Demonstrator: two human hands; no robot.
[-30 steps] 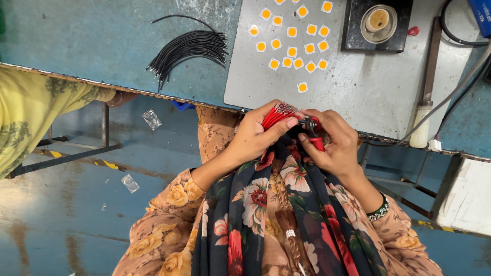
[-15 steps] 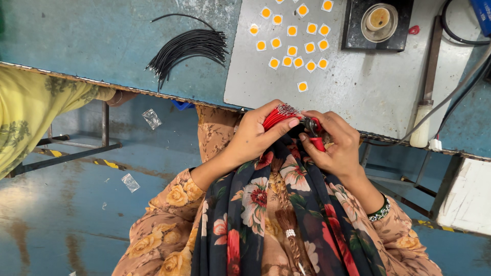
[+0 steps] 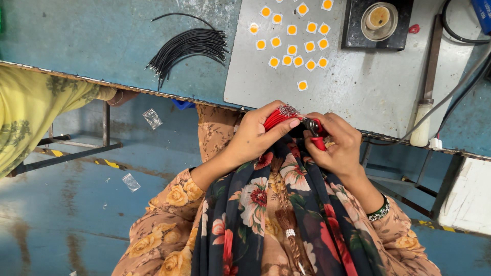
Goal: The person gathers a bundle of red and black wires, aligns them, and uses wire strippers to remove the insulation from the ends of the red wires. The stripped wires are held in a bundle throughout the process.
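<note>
While a bundle of red wires sits pinched between the thumb and fingers of the left hand, the right hand closes around a small red-handled tool touching the bundle's near end. Both hands meet just at the near edge of the blue workbench. Farther off lie a bundle of black wires, left, and square yellow-centred chips on a grey metal sheet. A co-worker's yellow sleeve shows at far left.
</note>
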